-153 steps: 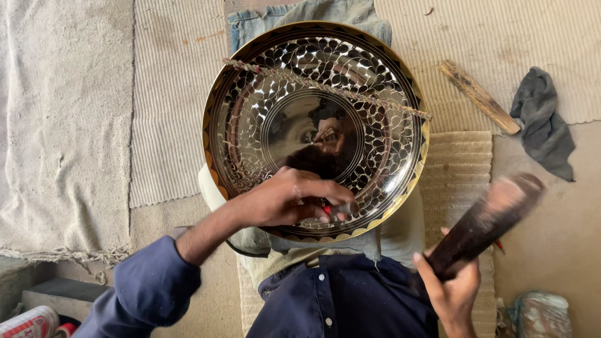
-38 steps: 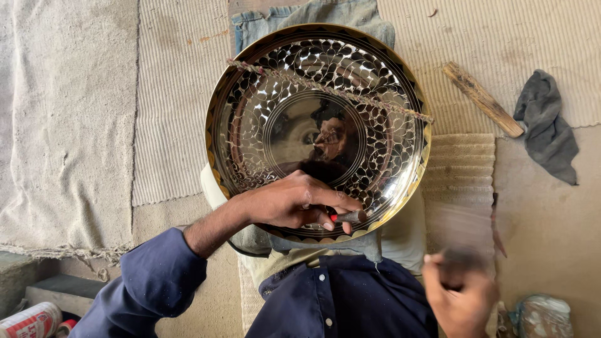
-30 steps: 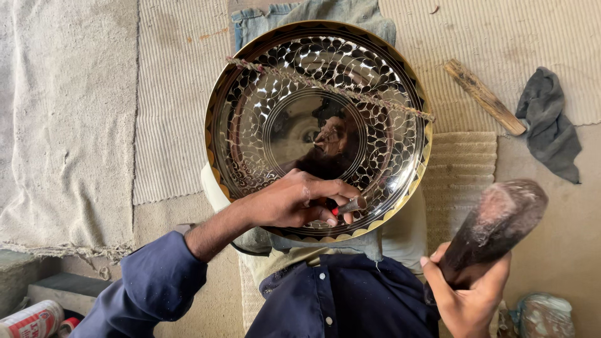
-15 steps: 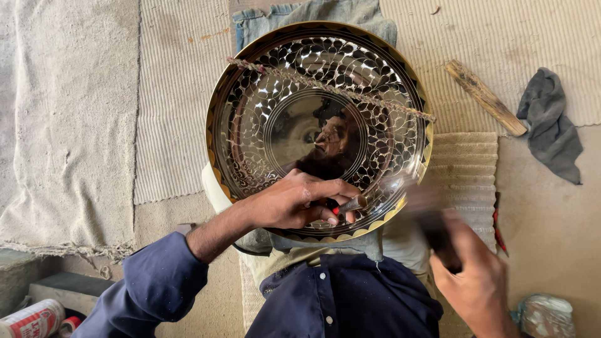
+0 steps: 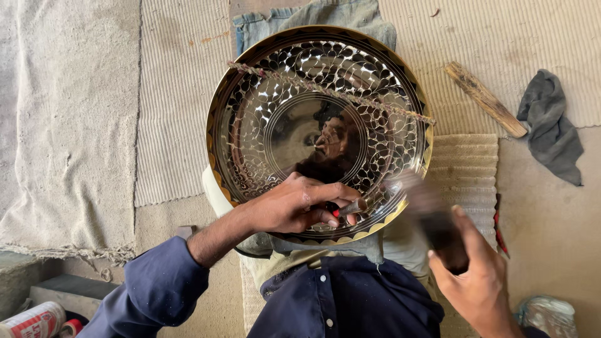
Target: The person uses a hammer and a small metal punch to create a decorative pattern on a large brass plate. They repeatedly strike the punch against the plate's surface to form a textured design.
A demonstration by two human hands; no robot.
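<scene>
A large shiny metal tray (image 5: 250, 125) with an engraved petal pattern and a gold rim rests on my lap. A thin cord (image 5: 338, 94) is stretched across it. My left hand (image 5: 294, 203) lies on the tray's near rim and grips a small chisel (image 5: 352, 206) with a red band, its tip on the metal. My right hand (image 5: 479, 278) grips the handle of a dark wooden mallet (image 5: 432, 216), whose blurred head is down at the chisel's end.
Woven mats and cloth cover the floor. A wooden stick (image 5: 485, 99) and a grey rag (image 5: 554, 128) lie at the upper right. A can (image 5: 34, 320) sits at the lower left, a crumpled bag (image 5: 548, 313) at the lower right.
The mallet has been swinging up and down; one second ago it was raised to the right, now it is down at the chisel. My left hand stays in place on the rim.
</scene>
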